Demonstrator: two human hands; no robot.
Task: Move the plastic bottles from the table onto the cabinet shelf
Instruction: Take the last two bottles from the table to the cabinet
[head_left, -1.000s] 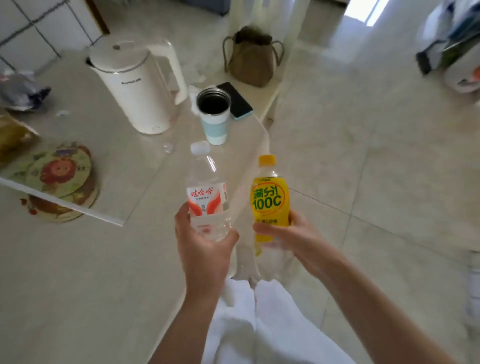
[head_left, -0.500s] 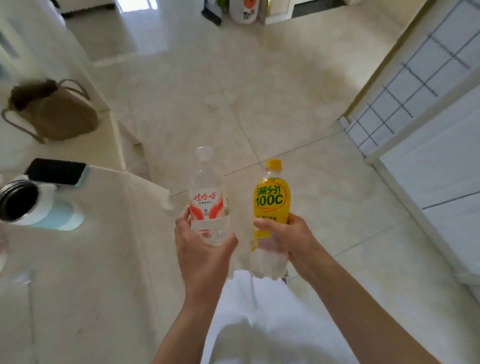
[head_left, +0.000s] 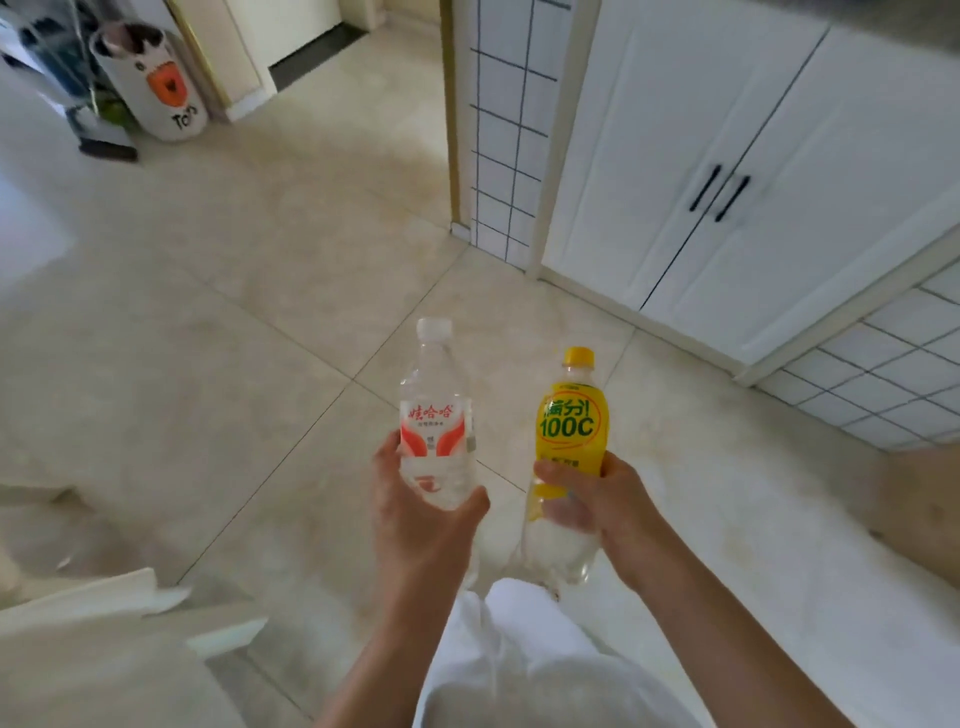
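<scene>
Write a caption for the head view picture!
Left hand and right hand each hold a bottle over the tiled floor.

The left hand (head_left: 421, 514) holds a clear plastic water bottle with a red-and-white label (head_left: 435, 415); the right hand (head_left: 597, 499) holds a yellow-labelled, yellow-capped plastic bottle (head_left: 570, 431), both upright above the beige tiled floor (head_left: 234, 338), near white cabinet doors with black handles (head_left: 727, 171).

- A clear plastic bottle with a white cap and red-and-white label (head_left: 435, 415) is held upright above the floor.
- A capped, yellow-labelled plastic bottle (head_left: 570, 431) is held upright just beside it.
</scene>
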